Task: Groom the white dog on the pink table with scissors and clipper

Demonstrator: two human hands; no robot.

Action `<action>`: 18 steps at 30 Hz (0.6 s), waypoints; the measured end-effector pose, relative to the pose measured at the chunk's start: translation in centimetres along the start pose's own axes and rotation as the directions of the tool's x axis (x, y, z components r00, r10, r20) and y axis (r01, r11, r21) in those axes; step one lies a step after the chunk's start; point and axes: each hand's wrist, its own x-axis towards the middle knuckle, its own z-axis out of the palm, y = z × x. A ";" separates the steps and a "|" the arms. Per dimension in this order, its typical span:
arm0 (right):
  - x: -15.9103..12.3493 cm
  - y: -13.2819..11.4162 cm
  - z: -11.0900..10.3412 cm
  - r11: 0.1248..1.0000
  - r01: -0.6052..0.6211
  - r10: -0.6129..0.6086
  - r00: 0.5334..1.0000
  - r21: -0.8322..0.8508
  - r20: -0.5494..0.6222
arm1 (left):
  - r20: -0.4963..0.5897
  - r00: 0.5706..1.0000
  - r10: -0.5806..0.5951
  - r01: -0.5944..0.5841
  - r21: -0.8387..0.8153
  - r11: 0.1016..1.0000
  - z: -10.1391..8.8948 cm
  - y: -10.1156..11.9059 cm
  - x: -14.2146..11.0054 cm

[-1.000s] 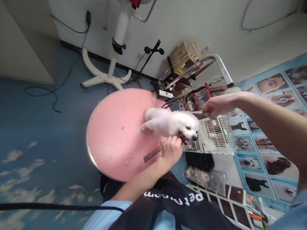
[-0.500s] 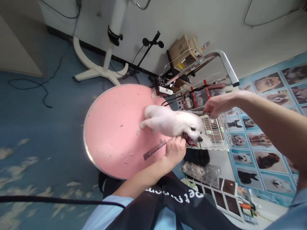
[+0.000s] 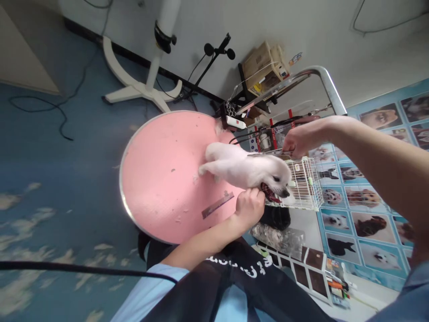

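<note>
A small white dog [image 3: 246, 169] stands on a round pink table [image 3: 161, 179] with its mouth open, facing right. My left hand [image 3: 250, 208] is closed under the dog's chin, gripping the fur there. My right hand [image 3: 300, 141] is closed on scissors [image 3: 271, 153] whose blades lie along the top of the dog's head. A metal comb [image 3: 217, 204] lies on the table by my left hand.
A white wire cage [image 3: 301, 183] sits right of the dog. A metal grooming arm [image 3: 321, 82], a shelf of boxes and a white clipper [image 3: 235, 122] lie behind. A white stand base [image 3: 140, 91] and cables rest on the blue floor. Dog pictures cover the right wall.
The dog's head has shifted slightly right and lower. Both hands kept their grip and followed it; the view drifted a little.
</note>
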 end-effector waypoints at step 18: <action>1.4 -5.8 -0.2 0.905 -0.180 0.270 0.943 -0.385 0.194 | -0.077 0.997 0.023 -0.023 -0.002 1.000 1.0 -0.1 0.1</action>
